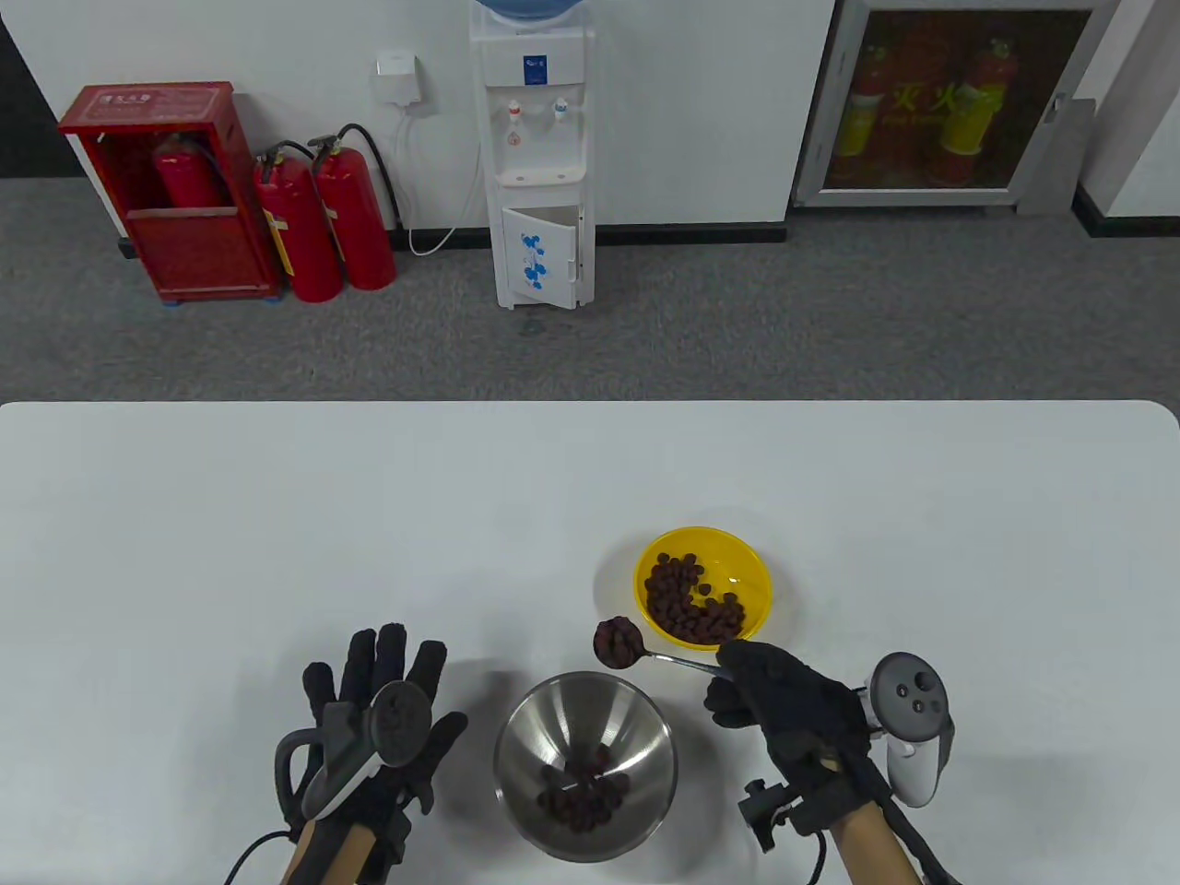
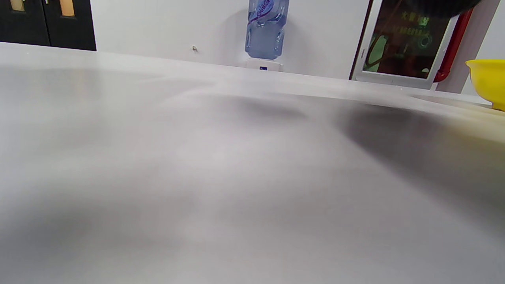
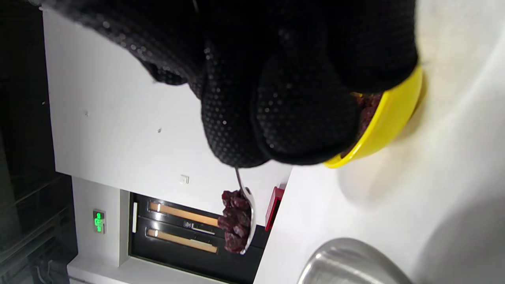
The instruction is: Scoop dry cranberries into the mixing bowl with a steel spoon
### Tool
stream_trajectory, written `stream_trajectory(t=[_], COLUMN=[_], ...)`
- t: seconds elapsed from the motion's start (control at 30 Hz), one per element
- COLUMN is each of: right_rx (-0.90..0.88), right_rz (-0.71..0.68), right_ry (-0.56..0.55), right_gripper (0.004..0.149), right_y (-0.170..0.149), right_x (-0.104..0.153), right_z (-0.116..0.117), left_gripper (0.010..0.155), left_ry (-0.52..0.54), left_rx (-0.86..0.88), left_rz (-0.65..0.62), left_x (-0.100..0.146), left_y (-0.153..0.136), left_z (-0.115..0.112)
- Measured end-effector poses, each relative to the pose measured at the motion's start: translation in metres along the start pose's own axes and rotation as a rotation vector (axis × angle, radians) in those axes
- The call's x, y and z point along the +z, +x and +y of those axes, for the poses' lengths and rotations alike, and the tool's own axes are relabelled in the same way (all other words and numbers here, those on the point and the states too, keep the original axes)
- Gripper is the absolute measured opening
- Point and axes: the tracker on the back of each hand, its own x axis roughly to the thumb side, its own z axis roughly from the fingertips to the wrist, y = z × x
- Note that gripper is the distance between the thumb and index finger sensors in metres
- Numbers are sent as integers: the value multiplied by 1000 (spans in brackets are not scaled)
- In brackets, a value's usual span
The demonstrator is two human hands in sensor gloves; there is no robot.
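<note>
My right hand grips the handle of a steel spoon. The spoon's bowl is heaped with dark red dry cranberries and hangs in the air between the two bowls. The yellow bowl holds many cranberries. The steel mixing bowl sits in front of it with several cranberries at its bottom. In the right wrist view the loaded spoon sticks out below my gloved fingers, with the yellow bowl and the mixing bowl's rim nearby. My left hand rests flat on the table, fingers spread, left of the mixing bowl.
The white table stretches wide to the left and back. The left wrist view shows bare tabletop and the yellow bowl's edge at far right. A water dispenser and fire extinguishers stand beyond the table.
</note>
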Motion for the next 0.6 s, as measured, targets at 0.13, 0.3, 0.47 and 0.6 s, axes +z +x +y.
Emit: stream_trajectory(t=[0.13, 0.3, 0.47, 0.6], right_rx=[29, 42, 69, 101], right_rz=[-20, -16, -25, -44], right_ry=[21, 75, 94, 100], right_gripper=[40, 40, 40, 39], right_y=[1, -4, -5, -5], right_x=[0, -2, -2, -2], right_z=[3, 7, 10, 13], left_gripper=[76, 76, 76, 76], left_ry=[0, 1, 1, 0], left_rx=[0, 3, 5, 1], left_rz=[0, 2, 4, 2], left_x=[0, 0, 0, 0], left_y=[0, 0, -1, -1], left_z=[0, 0, 0, 0])
